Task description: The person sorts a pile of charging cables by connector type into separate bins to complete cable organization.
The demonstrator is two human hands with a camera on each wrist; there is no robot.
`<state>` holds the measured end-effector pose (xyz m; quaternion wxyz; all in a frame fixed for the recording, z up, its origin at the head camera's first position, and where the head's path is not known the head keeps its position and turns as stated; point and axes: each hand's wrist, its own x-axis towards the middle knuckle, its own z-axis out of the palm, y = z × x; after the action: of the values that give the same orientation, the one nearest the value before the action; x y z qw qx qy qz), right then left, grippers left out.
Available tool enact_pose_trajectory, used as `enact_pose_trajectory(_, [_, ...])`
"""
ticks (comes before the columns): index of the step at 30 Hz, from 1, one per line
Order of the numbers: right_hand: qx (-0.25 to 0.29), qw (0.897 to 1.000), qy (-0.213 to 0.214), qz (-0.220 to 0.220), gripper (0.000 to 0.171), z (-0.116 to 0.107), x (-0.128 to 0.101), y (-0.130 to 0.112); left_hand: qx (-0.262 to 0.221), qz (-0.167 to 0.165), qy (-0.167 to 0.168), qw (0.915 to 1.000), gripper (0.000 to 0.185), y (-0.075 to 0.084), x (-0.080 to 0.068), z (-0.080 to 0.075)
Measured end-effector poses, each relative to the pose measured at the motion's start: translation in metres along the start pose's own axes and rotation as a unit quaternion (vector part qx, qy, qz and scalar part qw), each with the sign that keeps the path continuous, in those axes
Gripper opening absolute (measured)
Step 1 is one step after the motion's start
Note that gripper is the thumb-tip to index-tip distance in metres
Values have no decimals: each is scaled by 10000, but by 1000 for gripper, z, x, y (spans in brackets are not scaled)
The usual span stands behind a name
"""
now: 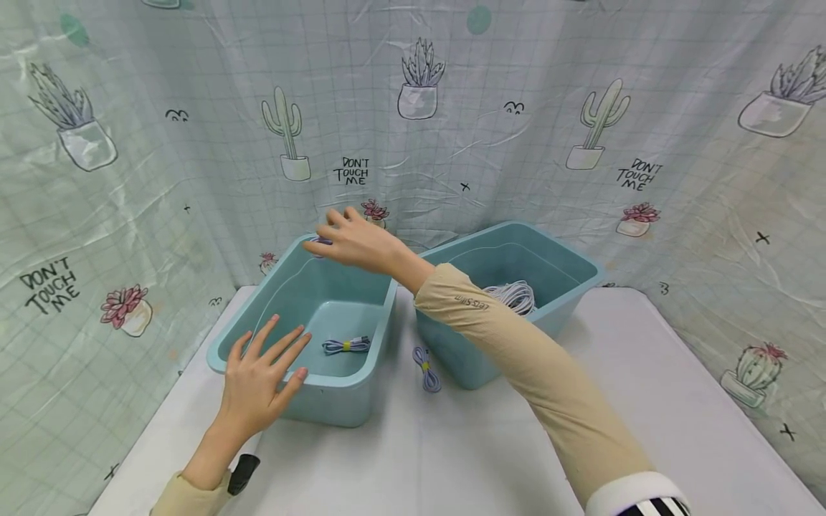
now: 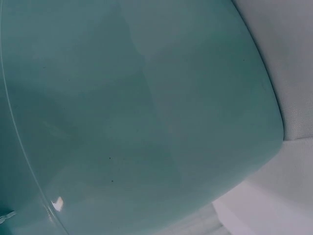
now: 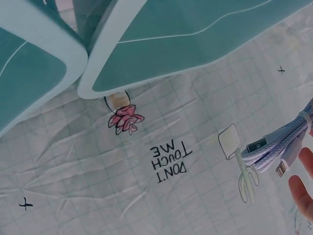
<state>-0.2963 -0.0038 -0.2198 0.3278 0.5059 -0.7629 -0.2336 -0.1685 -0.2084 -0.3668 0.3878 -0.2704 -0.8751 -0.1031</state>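
My right hand (image 1: 361, 242) reaches over the far end of the left teal bin (image 1: 329, 403) and holds a bundled lilac charging cable (image 3: 279, 142). The cable's metal plug ends stick out past the fingers in the right wrist view, and the hand hides most of the bundle in the head view. At the bin's near rim is my left hand (image 1: 258, 380), fingers spread and straight, holding nothing. Inside that bin, on its floor, lies a similar cable bundle (image 1: 346, 346) with a yellow tie. The left wrist view shows mostly the bin's teal wall (image 2: 146, 122).
To the right, a second teal bin (image 1: 464, 358) contains coiled white cables (image 1: 516, 295), partly covered by my right sleeve (image 1: 516, 351). Between the bins, another yellow-tied cable (image 1: 426, 369) lies on the white table (image 1: 413, 459). A cactus-print curtain (image 1: 477, 158) hangs close behind the bins.
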Motion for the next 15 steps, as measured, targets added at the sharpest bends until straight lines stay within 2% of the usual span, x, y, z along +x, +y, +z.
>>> enact_pose_trajectory(5, [37, 9999, -154, -62, 35, 1, 13, -2, -6, -6, -21, 10000, 58, -2, 0, 1])
enact_pose_trajectory(15, [-8, 9991, -396, -144, 47, 8, 26, -6, -25, 16, -12, 10000, 59, -4, 2, 2])
